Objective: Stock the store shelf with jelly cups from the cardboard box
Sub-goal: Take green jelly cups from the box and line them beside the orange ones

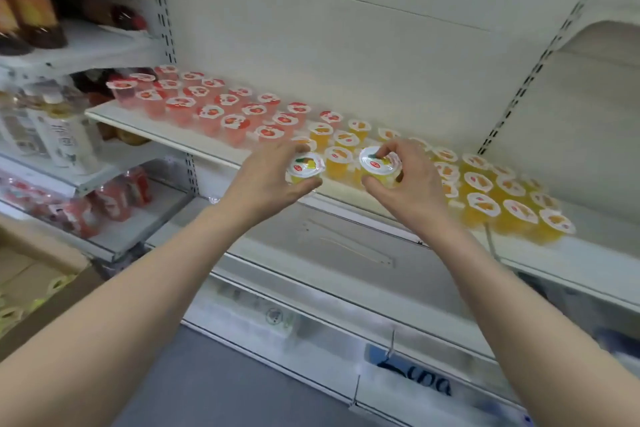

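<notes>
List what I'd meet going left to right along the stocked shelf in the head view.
Red jelly cups → left hand → left yellow cup → right yellow cup → right hand → orange jelly cups at the right end.

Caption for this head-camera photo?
Left hand grips one yellow plastic jelly cup, right hand a second cup, at the white shelf.

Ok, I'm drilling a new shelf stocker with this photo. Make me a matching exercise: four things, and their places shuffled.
Things
1 red jelly cups
2 orange jelly cups
3 cardboard box
4 two pale yellow cups

Places
A one in the left hand, one in the right hand
B right part of the shelf
C lower left of the view
D left part of the shelf

Pairs: 1-D, 2-B, 3-C, 4-A
</notes>
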Demonstrator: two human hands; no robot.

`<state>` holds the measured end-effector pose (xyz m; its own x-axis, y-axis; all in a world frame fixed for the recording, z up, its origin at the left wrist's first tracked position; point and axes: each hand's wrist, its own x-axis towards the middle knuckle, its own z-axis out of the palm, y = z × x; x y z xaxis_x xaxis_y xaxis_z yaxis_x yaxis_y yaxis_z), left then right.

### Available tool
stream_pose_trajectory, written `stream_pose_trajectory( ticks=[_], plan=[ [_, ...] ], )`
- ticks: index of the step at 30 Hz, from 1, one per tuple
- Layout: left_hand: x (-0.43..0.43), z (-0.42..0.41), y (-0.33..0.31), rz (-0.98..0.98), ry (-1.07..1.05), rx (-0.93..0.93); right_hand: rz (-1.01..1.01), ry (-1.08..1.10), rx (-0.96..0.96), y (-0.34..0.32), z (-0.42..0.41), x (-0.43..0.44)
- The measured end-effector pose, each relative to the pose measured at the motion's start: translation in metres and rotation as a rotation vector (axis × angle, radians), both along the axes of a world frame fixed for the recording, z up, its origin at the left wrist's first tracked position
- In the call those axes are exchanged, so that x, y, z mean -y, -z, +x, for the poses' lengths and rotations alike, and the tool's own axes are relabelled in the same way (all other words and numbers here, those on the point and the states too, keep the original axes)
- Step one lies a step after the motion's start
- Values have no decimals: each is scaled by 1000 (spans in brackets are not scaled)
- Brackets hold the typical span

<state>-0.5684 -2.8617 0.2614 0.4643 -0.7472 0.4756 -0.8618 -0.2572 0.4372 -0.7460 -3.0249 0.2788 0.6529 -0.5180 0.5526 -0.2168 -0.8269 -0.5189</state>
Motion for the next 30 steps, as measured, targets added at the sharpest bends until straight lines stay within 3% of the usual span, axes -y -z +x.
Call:
stream_pose_trajectory(
  ticks=[12, 17, 23, 30],
  plan=[
    [156, -145, -23, -57, 144, -87, 73, 343, 77, -34, -178, 170],
    [195, -181, -24, -64, 136, -100, 126, 505, -28, -29, -234, 250],
    [213, -207, -24, -25, 94, -110, 278, 626, -283, 18, -254, 301],
    [214, -215, -23, 10, 78, -75, 351, 597, -334, 34, -235, 318]
  ],
)
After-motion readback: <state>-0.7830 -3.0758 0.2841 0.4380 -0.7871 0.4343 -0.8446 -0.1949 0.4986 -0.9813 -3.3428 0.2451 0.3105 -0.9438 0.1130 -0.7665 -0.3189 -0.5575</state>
